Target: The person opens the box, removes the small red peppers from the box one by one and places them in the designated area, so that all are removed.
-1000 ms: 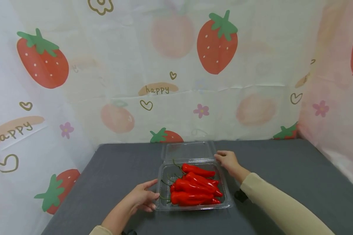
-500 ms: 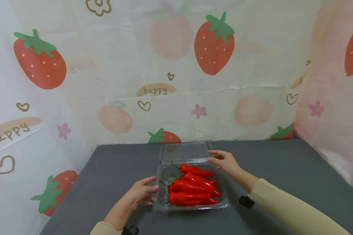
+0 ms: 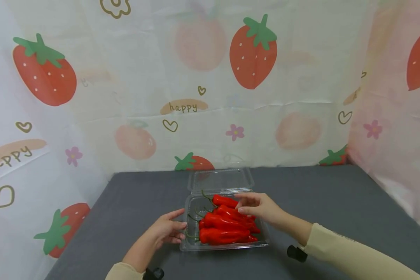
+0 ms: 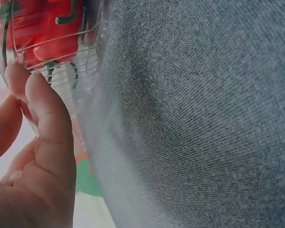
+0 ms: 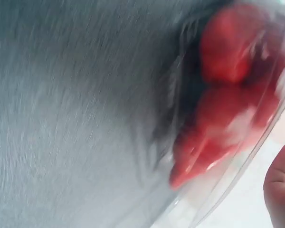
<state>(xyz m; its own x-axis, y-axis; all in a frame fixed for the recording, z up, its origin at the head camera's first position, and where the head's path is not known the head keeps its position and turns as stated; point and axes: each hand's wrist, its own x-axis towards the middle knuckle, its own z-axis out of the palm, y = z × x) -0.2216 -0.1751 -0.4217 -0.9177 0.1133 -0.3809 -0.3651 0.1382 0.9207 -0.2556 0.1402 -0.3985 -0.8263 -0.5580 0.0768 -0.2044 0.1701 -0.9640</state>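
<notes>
Several glossy red peppers with thin green stems lie side by side in a clear plastic clamshell box, whose lid is folded back behind it. My left hand is at the box's left side, fingers relaxed. In the left wrist view its fingertips are right at the ribbed clear wall. Over the right part of the peppers hovers my right hand, fingers loosely bent with nothing between them, overlapping the rear ones in the head view. The right wrist view is blurred, with peppers inside the box wall.
The box stands on a dark grey cloth-covered table. Behind and at both sides hangs a pale curtain printed with strawberries. A small black device sits at the right wrist.
My right hand has left the lid's right edge and moved forward and left, toward me over the peppers. My left hand has loosened slightly at the box's left side.
</notes>
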